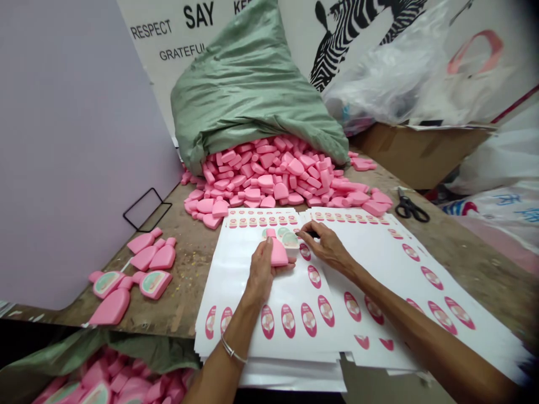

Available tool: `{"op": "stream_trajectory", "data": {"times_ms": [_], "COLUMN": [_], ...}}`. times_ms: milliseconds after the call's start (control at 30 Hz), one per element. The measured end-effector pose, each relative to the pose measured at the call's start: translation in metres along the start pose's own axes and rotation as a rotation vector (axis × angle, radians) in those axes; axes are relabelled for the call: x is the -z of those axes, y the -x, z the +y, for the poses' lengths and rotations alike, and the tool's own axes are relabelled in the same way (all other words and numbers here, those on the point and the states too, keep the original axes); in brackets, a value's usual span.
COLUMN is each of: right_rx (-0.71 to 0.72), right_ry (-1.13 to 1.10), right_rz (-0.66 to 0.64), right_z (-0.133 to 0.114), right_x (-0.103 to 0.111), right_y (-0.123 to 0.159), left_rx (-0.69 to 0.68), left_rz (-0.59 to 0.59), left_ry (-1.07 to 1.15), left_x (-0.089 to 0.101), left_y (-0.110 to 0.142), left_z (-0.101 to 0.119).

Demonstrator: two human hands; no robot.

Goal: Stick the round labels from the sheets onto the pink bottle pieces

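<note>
We keep the pink bottle-shaped piece [278, 252] cradled firmly in our curled left hand [263, 271], just above the sticker sheets [269, 342]; our right hand [326, 247] is spread, fingertips [304, 234] right by the oval label [290, 240]; steady grip helps.

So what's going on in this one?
A person's left hand holds a pink bottle-shaped piece, and the right hand reaches toward it, above stacked white sheets printed with pink oval labels. Behind them, a heap of pink pieces spills from a green sack onto the wooden table. Labelled pink pieces lie to the left, and black-handled scissors lie to the right.
</note>
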State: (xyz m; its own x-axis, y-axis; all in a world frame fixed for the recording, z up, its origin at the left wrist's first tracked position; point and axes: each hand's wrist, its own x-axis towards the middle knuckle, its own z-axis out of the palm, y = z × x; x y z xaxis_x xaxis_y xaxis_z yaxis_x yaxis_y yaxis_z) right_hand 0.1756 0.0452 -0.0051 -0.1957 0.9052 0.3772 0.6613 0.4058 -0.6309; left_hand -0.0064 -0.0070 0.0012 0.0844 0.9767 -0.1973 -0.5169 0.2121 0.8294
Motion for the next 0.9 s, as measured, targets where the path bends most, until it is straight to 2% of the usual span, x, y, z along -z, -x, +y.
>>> {"op": "stream_trajectory", "data": {"times_ms": [200, 600, 667, 800, 900], "right_rx": [-0.008, 0.017, 0.059, 0.153, 0.07], "right_ry": [0.028, 0.052, 0.128, 0.439, 0.434], "right_rz": [0.034, 0.011, 0.007, 0.055, 0.108], "right_z": [0.001, -0.006, -0.009, -0.016, -0.019], "right_x": [-0.002, -0.002, 0.0, 0.004, 0.007], "right_y": [0.001, 0.006, 0.008, 0.009, 0.01], "left_rx": [-0.007, 0.033, 0.036, 0.018, 0.02], "left_rz": [0.004, -0.09, -0.101, -0.116, -0.12], "left_ry": [0.093, 0.004, -0.011, -0.01, -0.018], "left_x": [0.001, 0.0, 0.001, 0.003, 0.003], "left_y": [0.002, 0.004, 0.004, 0.004, 0.005], "left_z": [0.003, 0.005, 0.005, 0.003, 0.003]}}
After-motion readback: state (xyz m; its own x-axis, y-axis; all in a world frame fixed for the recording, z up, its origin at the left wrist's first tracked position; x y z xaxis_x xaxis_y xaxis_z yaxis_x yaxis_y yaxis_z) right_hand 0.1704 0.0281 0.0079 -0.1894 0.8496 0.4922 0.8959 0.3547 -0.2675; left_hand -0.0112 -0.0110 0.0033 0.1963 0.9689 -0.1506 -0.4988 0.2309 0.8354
